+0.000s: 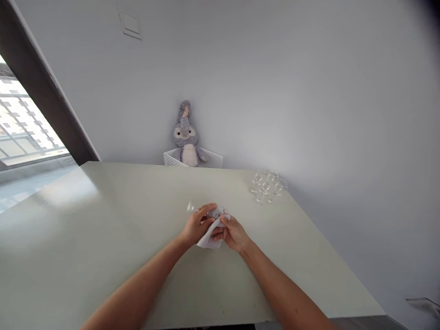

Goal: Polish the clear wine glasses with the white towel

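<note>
Bare arms (pixel 137 288), clear glass (pixel 215 212) sideways.
Left hand (pixel 198 224) curls round it; right hand (pixel 233 233) pinches thin white cloth (pixel 208 240) against its right end.

Pretty plain corner, pale grey-blue walls (pixel 326 91) with a white switch plate (pixel 130 25) up on the left. Far left there's a thick dark frame (pixel 37 82) with a railing (pixel 17 96) outside, and daylight puts a bright glare on the big pale table (pixel 85 256). Behind the back edge, a grey plush toy (pixel 189 155) sits in a white mesh basket (pixel 215 160).
</note>
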Demonstrator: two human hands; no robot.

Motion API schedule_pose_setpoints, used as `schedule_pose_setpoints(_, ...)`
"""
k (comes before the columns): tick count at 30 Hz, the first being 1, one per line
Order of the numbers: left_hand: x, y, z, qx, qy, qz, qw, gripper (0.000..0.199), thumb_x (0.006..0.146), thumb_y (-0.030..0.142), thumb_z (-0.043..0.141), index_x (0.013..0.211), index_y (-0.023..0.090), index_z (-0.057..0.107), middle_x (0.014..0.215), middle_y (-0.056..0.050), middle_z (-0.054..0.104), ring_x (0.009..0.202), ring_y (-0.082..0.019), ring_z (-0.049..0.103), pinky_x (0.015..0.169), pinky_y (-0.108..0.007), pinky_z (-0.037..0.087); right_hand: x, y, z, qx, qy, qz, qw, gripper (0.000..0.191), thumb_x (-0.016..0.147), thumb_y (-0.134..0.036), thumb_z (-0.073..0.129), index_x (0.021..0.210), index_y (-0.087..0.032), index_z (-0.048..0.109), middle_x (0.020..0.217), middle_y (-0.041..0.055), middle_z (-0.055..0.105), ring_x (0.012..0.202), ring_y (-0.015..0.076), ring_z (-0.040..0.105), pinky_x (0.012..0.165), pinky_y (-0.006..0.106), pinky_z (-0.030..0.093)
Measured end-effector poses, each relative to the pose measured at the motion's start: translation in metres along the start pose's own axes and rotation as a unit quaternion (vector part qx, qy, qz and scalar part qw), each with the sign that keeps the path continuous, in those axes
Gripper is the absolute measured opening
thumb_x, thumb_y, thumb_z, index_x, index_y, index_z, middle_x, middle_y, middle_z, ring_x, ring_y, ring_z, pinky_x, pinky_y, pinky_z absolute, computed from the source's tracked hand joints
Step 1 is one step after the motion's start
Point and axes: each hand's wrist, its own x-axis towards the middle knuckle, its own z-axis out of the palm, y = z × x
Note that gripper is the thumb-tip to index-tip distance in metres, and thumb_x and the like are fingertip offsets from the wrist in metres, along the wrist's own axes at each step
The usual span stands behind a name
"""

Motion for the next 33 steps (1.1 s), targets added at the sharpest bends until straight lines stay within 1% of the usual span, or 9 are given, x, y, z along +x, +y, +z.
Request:
schedule_pose_setpoints(4, 0.002, 0.002, 0.000, -0.080, 0.010, -0.132, 0.988, 0.048, 0.079, 0.048, 0.045, 0.113, 0.015, 0.053, 0.074, -0.002, 0.058, 0.066, -0.014, 0.056, 0.063, -0.031, 0.050, -0.005, -0.001, 0.009, -0.220, 0.034, -0.079, 0.972, 0.026, 0.072, -0.038, 0.062, 0.088, -0.018, 0.064, 0.077, 0.0031, 0.066, 0.073, 0.0194, 0.063, 0.066, 0.032, 0.051)
schedule_pose_setpoints(7, 0.004, 0.003, -0.003, -0.134, -0.031, -0.193, 0.971, 0.054, 0.081, 0.055, 0.035, 0.108, 0.013, 0.056, 0.071, -0.003, 0.058, 0.062, -0.014, 0.056, 0.058, -0.031, 0.051, -0.005, -0.002, 0.011, -0.305, 0.045, -0.117, 0.944, 0.021, 0.067, -0.035, 0.067, 0.081, -0.019, 0.066, 0.080, 0.0024, 0.066, 0.084, 0.0213, 0.061, 0.075, 0.033, 0.049)
schedule_pose_setpoints(11, 0.003, 0.004, -0.007, -0.170, -0.091, -0.097, 0.976, 0.049, 0.079, 0.044, 0.049, 0.122, 0.022, 0.046, 0.103, -0.007, 0.058, 0.092, -0.018, 0.055, 0.079, -0.032, 0.047, 0.000, -0.002, 0.002, -0.077, 0.069, -0.023, 0.994, 0.028, 0.071, -0.041, 0.063, 0.087, -0.018, 0.062, 0.065, 0.0015, 0.064, 0.053, 0.0151, 0.060, 0.052, 0.028, 0.050)
schedule_pose_setpoints(14, 0.004, 0.002, -0.009, -0.158, -0.107, -0.046, 0.980, 0.053, 0.074, 0.035, 0.060, 0.123, 0.022, 0.046, 0.111, -0.008, 0.055, 0.097, -0.019, 0.053, 0.085, -0.031, 0.043, 0.002, -0.002, -0.001, 0.072, 0.073, -0.016, 0.995, 0.027, 0.073, -0.040, 0.062, 0.084, -0.016, 0.059, 0.061, 0.0004, 0.062, 0.048, 0.0113, 0.057, 0.048, 0.023, 0.048)
schedule_pose_setpoints(17, 0.006, -0.001, -0.010, -0.146, -0.065, -0.069, 0.985, 0.050, 0.074, 0.039, 0.059, 0.118, 0.018, 0.049, 0.091, -0.006, 0.061, 0.083, -0.017, 0.057, 0.078, -0.032, 0.047, -0.002, 0.001, 0.006, -0.009, 0.059, -0.039, 0.997, 0.028, 0.070, -0.036, 0.065, 0.088, -0.016, 0.060, 0.064, 0.0000, 0.062, 0.051, 0.0123, 0.058, 0.051, 0.025, 0.050)
schedule_pose_setpoints(21, 0.006, -0.002, -0.009, -0.117, -0.075, -0.141, 0.980, 0.052, 0.082, 0.052, 0.038, 0.110, 0.012, 0.053, 0.070, -0.004, 0.058, 0.062, -0.015, 0.057, 0.061, -0.031, 0.049, -0.006, 0.005, 0.016, -0.180, 0.088, -0.077, 0.977, 0.031, 0.065, -0.036, 0.068, 0.091, -0.020, 0.062, 0.077, 0.0013, 0.063, 0.066, 0.0155, 0.060, 0.057, 0.028, 0.053)
schedule_pose_setpoints(26, 0.002, -0.002, -0.006, -0.072, -0.098, -0.080, 0.989, 0.046, 0.081, 0.046, 0.044, 0.120, 0.021, 0.045, 0.098, -0.006, 0.058, 0.083, -0.016, 0.055, 0.072, -0.029, 0.047, 0.000, -0.001, 0.009, 0.004, 0.112, 0.013, 0.994, 0.031, 0.068, -0.039, 0.066, 0.088, -0.016, 0.059, 0.063, 0.0000, 0.062, 0.050, 0.0129, 0.059, 0.049, 0.024, 0.049)
schedule_pose_setpoints(29, 0.003, -0.004, -0.006, -0.076, -0.090, -0.057, 0.991, 0.051, 0.076, 0.040, 0.054, 0.122, 0.021, 0.043, 0.102, -0.007, 0.056, 0.086, -0.016, 0.054, 0.077, -0.029, 0.046, 0.002, 0.000, 0.009, 0.099, 0.114, 0.010, 0.988, 0.028, 0.069, -0.037, 0.066, 0.085, -0.015, 0.058, 0.063, -0.0001, 0.062, 0.049, 0.0103, 0.057, 0.049, 0.022, 0.048)
schedule_pose_setpoints(33, 0.005, -0.008, -0.007, -0.084, -0.063, -0.097, 0.990, 0.049, 0.079, 0.047, 0.048, 0.116, 0.015, 0.049, 0.078, -0.003, 0.057, 0.069, -0.013, 0.053, 0.066, -0.028, 0.047, -0.004, 0.010, 0.022, -0.065, 0.108, -0.050, 0.991, 0.033, 0.067, -0.035, 0.067, 0.095, -0.018, 0.060, 0.073, 0.0013, 0.063, 0.051, 0.0130, 0.059, 0.050, 0.027, 0.051)
